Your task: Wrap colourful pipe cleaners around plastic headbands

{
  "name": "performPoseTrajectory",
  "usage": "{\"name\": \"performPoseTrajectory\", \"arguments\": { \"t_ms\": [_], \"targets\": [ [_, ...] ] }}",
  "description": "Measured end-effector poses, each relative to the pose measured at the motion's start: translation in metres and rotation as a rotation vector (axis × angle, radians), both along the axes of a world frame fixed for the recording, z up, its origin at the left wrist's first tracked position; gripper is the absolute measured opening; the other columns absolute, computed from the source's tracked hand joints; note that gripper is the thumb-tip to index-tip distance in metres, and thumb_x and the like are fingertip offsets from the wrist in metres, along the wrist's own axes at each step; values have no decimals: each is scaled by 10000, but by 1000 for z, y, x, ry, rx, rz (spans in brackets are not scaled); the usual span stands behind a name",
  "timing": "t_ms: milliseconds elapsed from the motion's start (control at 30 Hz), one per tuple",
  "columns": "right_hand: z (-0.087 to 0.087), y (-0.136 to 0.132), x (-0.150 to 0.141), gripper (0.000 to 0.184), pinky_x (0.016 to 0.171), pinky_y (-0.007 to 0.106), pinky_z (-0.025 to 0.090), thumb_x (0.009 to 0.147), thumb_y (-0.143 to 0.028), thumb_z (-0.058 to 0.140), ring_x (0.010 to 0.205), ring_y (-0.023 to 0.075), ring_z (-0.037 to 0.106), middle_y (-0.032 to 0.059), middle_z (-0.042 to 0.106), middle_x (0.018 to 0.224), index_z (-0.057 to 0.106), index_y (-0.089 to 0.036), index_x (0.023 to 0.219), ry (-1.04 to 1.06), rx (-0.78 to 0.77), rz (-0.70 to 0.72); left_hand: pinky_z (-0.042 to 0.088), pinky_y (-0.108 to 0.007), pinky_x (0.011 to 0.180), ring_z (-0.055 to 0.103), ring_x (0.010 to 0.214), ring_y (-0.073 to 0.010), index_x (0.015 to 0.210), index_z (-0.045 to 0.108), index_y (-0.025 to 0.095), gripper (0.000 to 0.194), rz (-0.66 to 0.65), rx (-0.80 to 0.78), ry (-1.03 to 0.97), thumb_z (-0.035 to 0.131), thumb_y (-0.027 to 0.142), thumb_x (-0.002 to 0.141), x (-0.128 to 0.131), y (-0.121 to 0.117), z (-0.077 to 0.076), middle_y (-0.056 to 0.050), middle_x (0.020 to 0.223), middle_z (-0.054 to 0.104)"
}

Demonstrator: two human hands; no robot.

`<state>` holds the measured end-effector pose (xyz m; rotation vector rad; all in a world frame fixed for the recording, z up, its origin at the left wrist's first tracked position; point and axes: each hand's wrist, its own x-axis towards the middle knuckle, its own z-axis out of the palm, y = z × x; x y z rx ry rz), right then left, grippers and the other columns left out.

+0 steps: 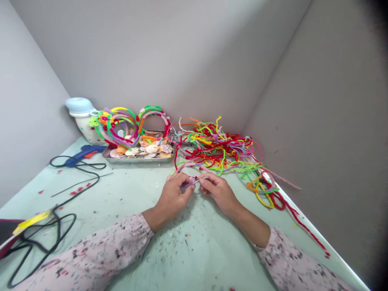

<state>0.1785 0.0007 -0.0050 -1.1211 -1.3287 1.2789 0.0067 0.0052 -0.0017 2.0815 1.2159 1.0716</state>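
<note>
Green tabletop; half-hidden purple scrap between left hand and right hand

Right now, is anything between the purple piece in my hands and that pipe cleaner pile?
Nothing visible. The small purple piece, held by your left hand and right hand, sits just before the pipe-cleaner pile, whose nearest strands nearly reach them.

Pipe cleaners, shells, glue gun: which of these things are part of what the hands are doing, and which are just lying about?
In use: left hand, right hand, small purple piece, pipe cleaner pile.

Lying about: shell tray, pipe cleaner hoops, glue gun, blue-lidded pot.
</note>
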Motion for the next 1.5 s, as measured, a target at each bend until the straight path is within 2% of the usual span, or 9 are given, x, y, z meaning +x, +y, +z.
{"name": "performPoseTrajectory", "arguments": {
  "t_ms": [567, 1167, 1500],
  "targets": [
    [0, 0, 0, 231, 550, 245, 368, 818, -390, 602, 564, 106, 454, -28, 535, 633, 644, -171, 878, -19, 2, 22, 380, -314, 791, 538, 783, -174, 717, 601, 190, 172, -3, -76, -30, 528, 286, 840, -4, 0, 3, -3, 729, 607],
    [3, -2, -1, 221, 555, 246, 367, 804, -382, 614, 562, 112, 463, -37, 531, 610, 661, -170, 848, -54, 12, 24, 386, -314, 793, 544, 772, -167, 733, 606, 183, 146, 17, -15, 23, 539, 246, 846, -5, -1, 3, 3, 722, 601],
    [3, -1, -1, 227, 558, 249, 373, 800, -391, 608, 555, 114, 461, -33, 532, 618, 647, -171, 840, -51, 1, 3, 388, -333, 782, 545, 789, -187, 744, 583, 186, 86, 112, 47, 75, 591, 250, 800, -2, -2, 6, -14, 756, 620]
  ]
}}
